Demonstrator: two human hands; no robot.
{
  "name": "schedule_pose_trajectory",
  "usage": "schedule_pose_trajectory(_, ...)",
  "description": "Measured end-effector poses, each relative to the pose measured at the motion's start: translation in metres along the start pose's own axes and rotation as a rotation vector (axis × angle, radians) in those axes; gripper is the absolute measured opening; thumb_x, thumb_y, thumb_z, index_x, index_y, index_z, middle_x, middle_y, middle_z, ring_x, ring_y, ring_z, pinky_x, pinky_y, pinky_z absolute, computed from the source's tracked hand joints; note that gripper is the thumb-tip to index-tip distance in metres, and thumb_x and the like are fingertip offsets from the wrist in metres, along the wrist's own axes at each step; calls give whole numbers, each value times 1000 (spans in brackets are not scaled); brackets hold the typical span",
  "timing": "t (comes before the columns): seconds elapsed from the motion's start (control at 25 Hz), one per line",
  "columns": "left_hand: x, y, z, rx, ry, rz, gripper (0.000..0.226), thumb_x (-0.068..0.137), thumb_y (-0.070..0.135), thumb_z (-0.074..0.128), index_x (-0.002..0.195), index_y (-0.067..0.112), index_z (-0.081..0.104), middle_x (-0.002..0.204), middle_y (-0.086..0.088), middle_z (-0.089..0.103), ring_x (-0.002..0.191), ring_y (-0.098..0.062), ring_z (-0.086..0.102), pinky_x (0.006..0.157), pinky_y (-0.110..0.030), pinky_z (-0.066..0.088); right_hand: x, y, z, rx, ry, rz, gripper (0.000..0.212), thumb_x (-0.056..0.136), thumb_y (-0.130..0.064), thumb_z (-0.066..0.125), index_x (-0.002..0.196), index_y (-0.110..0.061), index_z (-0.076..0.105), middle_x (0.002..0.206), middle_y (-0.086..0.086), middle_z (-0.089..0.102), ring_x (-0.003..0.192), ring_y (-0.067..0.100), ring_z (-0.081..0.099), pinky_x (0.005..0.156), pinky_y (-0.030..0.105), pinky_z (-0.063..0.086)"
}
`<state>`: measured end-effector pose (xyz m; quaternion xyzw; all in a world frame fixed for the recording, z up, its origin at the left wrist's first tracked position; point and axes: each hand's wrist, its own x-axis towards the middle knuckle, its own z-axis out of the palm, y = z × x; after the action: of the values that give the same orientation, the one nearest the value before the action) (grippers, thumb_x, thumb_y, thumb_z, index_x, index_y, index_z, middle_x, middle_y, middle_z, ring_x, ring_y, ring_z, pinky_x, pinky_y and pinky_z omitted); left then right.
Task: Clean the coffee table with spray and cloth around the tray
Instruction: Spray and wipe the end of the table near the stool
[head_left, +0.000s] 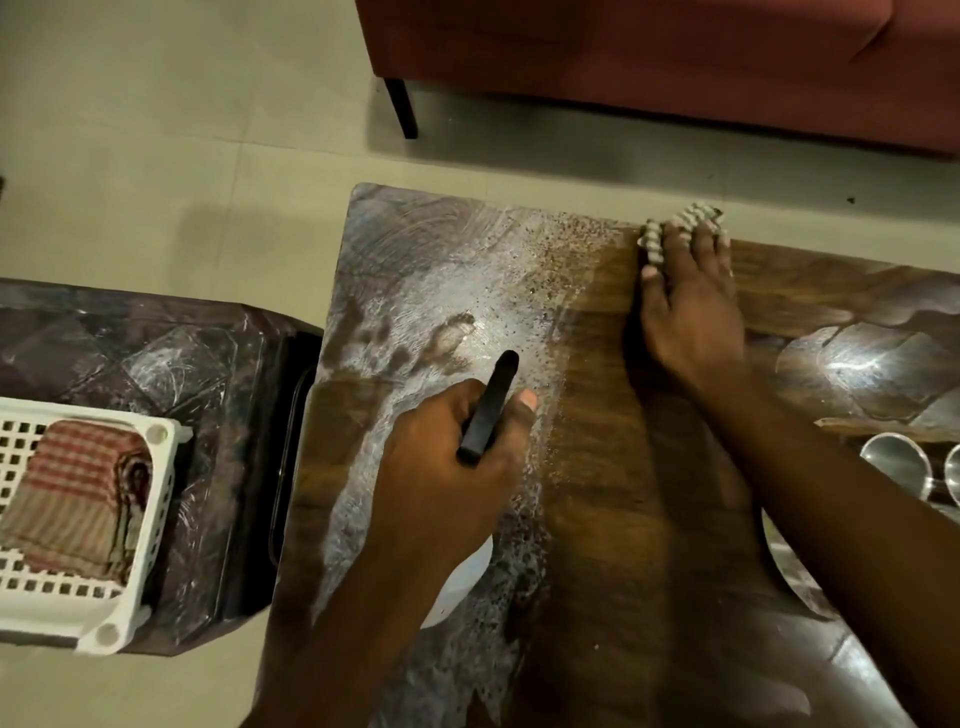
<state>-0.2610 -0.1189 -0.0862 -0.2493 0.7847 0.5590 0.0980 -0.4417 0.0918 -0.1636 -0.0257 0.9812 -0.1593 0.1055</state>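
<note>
Head view: the right hand (691, 306) pressed the cloth (685, 223) with flat fingers, upper right; the left hand (447, 467) gripped the spray bottle (488, 410). The coffee table (597, 467) centre looked wiped, its left side still foamy.

The cloth (693, 215) is mostly hidden under the right hand (691, 312); only its far edge shows. The left hand (447, 452) covers most of the spray bottle (491, 405). The right edge cuts off the tray (883, 427) and steel cups (893, 460); the left edge cuts the basket (145, 540). The counter (597, 467) runs out of frame below.
</note>
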Motion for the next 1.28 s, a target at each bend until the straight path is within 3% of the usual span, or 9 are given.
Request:
schedule_pose_trajectory(0.08,2,-3,-4,-9,27,-36,60,96,65,65,76,9,66,64,-19,69,58,-39,68,59,-56,58,0,-42,16,-45,13,-12,62,113,-39,29,171,-19,16,178,15,12,165,35,2,135,50,4)
schedule_pose_trajectory(0.32,8,-13,-18,-55,60,-102,70,82,76,64,79,7,73,69,-18,77,67,-42,77,65,-61,63,-27,-49,16,-277,-372,-845,62,114,-50,22,171,-35,5,180,0,1,166,21,-7,135,45,5)
schedule_pose_trajectory(0.52,9,-9,-29,-82,51,-114,45,99,50,71,79,11,74,67,-5,80,63,-26,80,72,-54,67,13,-54,16,-46,-18,-87,61,113,-39,31,171,-24,17,179,10,11,166,32,5,134,54,14)
schedule_pose_trajectory(0.6,10,-9,-34,-93,61,-102,45,102,47,71,67,19,77,59,2,78,57,-15,77,71,-42,67,-3,-99,35,-26,-3,-77,61,112,-34,32,170,-20,17,178,12,12,166,31,3,135,52,6)
schedule_pose_trajectory(0.72,10,-12,-44,-99,91,-96,58,102,38,73,44,32,66,37,12,58,38,0,59,50,-11,46,-41,-125,51,-196,-285,-677,64,110,-43,21,170,-26,13,179,5,7,165,24,-5,135,49,1)
schedule_pose_trajectory(0.84,10,-20,-52,-91,132,-75,47,97,49,73,63,19,61,46,-1,60,44,-14,62,57,-36,57,-20,-94,33,-349,-444,-1055,60,112,-49,17,170,-37,6,179,-3,0,165,19,-7,134,41,-2)
schedule_pose_trajectory(0.92,10,-24,-56,-78,161,-71,51,95,56,72,68,15,57,55,-10,60,53,-29,64,67,-54,60,9,-83,26,-318,-325,-767,60,112,-52,20,168,-38,6,179,0,1,166,25,1,134,53,11)
schedule_pose_trajectory(1.08,15,-24,-61,-72,199,-64,64,92,58,70,64,4,52,54,-16,56,52,-35,61,64,-54,58,12,-142,45,-44,-51,-167,60,114,-41,27,171,-27,14,179,6,8,166,30,1,134,56,15)
schedule_pose_trajectory(1.28,16,-31,-68,-96,202,-72,64,92,60,71,62,5,58,49,-12,57,48,-31,60,62,-53,58,-30,-158,59,-281,-477,-1097,63,112,-48,25,171,-32,10,180,-2,-2,166,21,-10,135,43,4)
